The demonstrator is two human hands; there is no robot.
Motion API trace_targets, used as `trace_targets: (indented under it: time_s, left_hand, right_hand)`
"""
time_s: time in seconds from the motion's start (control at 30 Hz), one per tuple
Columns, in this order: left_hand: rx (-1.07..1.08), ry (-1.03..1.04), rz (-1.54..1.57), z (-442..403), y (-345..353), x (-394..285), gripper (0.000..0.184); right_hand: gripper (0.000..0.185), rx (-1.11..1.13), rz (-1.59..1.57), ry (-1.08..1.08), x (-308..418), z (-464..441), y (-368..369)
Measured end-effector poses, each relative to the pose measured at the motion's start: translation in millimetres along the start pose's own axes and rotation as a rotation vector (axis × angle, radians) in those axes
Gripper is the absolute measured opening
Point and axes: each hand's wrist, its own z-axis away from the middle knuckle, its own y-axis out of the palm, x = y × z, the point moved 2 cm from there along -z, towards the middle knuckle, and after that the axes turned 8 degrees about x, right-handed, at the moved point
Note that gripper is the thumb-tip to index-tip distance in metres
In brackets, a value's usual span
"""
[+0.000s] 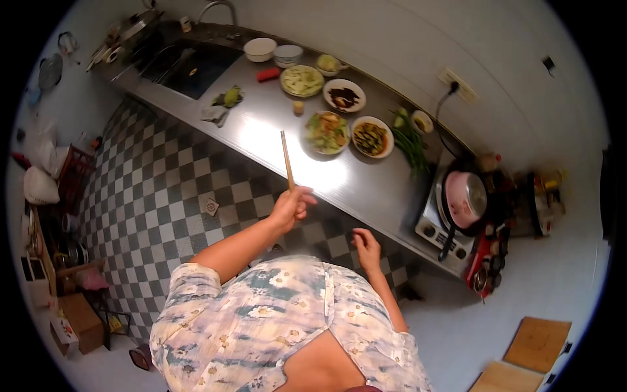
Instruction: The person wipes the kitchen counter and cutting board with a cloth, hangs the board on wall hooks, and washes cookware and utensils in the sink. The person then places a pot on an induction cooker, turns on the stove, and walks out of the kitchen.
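Note:
My left hand (291,209) is closed around a pair of wooden chopsticks (286,157), which point up and slightly left over the front edge of the steel counter (225,124). In front of my body, lower and to the right, my right hand (367,249) is held loosely open with nothing in it. Nearest the chopsticks on the counter are a small pale cup-like item (298,107) and a plate of mixed vegetables (327,132). To that plate's right stands a bowl of cooked food (371,138).
A plate of sliced vegetables (302,80), a dark dish (344,97), bowls (260,49) and green stalks (410,147) occupy the counter. A sink (192,68) is left; a pan (465,199) sits on the stove (431,228) at right.

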Motion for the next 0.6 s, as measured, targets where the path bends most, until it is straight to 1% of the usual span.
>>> trace_targets:
  time_s: [0.03,0.13,0.17,0.23,0.33,0.4,0.43,0.47,0.5,0.57,0.6]
  left_hand:
    - [0.026,0.025,-0.076,-5,-9,-7,0.03]
    - [-0.002,0.15,-0.21,-19,-19,-31,0.039]
    - [0.006,0.26,-0.257,-24,-24,-35,0.038]
    - [-0.036,0.301,-0.317,-33,-39,-47,0.041]
    - [-0.119,0.173,-0.238,-6,-37,-92,0.043]
    - [-0.126,0.228,-0.301,-13,-66,-104,0.044]
    - [-0.126,0.25,-0.338,-12,-78,-112,0.045]
    - [-0.106,0.24,-0.336,-4,-81,-125,0.044]
    - [-0.138,0.245,-0.361,-3,-92,-132,0.044]
    - [-0.2,0.244,-0.402,-2,-122,-132,0.043]
    - [-0.126,0.293,-0.378,-3,-140,-133,0.044]
  right_hand:
    - [0.019,0.14,-0.007,0.011,10,-21,25]
    - [0.027,0.441,-0.291,0.098,73,-78,88]
    - [0.032,0.544,-0.343,0.108,88,-97,106]
    - [0.032,0.665,-0.442,0.202,119,-128,133]
    - [0.029,0.848,-0.431,0.136,145,-168,169]
    - [0.029,0.97,-0.341,0.108,138,-198,194]
    - [0.029,1.023,-0.299,0.091,137,-209,206]
    - [0.025,1.044,-0.369,0.121,148,-214,217]
    - [0.024,1.064,-0.427,0.134,159,-220,228]
    - [0.027,1.077,-0.43,0.12,166,-237,250]
    - [0.027,1.051,-0.406,0.1,169,-247,260]
